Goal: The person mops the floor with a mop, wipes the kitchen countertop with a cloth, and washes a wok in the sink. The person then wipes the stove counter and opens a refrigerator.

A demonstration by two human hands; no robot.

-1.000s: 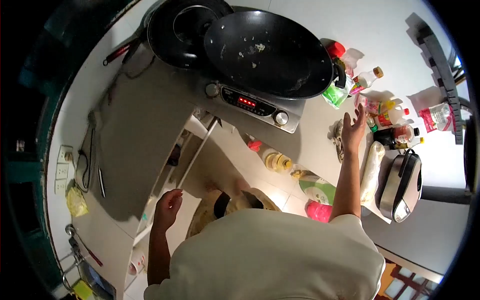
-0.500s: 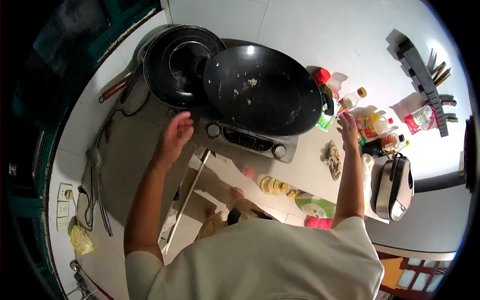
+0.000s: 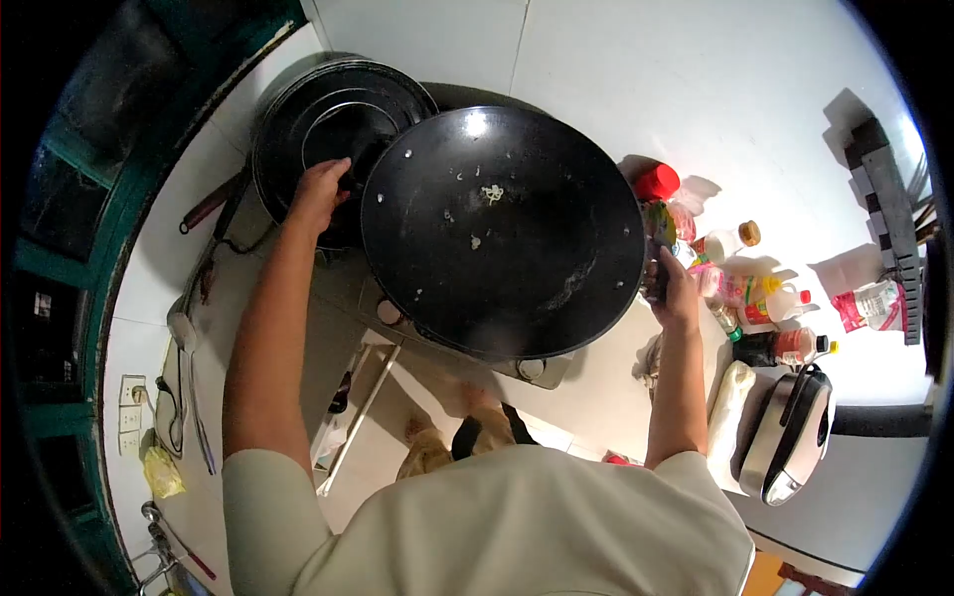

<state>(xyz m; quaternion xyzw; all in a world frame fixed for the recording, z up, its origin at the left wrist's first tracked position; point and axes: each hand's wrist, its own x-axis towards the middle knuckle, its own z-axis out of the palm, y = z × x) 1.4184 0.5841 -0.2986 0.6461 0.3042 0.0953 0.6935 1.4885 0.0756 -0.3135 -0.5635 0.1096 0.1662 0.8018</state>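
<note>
Shifted lower in the frame since earlier, the black wok (image 3: pixel 507 248) at centre covers most of the induction cooker (image 3: pixel 555 372), left hand (image 3: pixel 320 192) and right hand (image 3: pixel 678 288) clamped on opposite side handles (image 3: pixel 654 270), likely balancing its weight

Upper garment: one shirt (image 3: pixel 527 526), pale grey-green, a single plain colour across the chest and shoulders. Cloth matt and smooth, with soft shallow folds over the chest. Sleeves short, of the same cloth and shade as the body. Left sleeve (image 3: pixel 270 502): wide and loose, hem even around the arm. Right sleeve (image 3: pixel 701 487): short, creased toward the shoulder. Left forearm (image 3: pixel 266 348) and right forearm (image 3: pixel 680 392): bare. Left hand (image 3: pixel 318 194) and right hand (image 3: pixel 679 290): bare. Lower garment (image 3: pixel 425 455): tan, partly hidden by the shirt; dark areas show alongside, cut and detail too small to tell.
</note>
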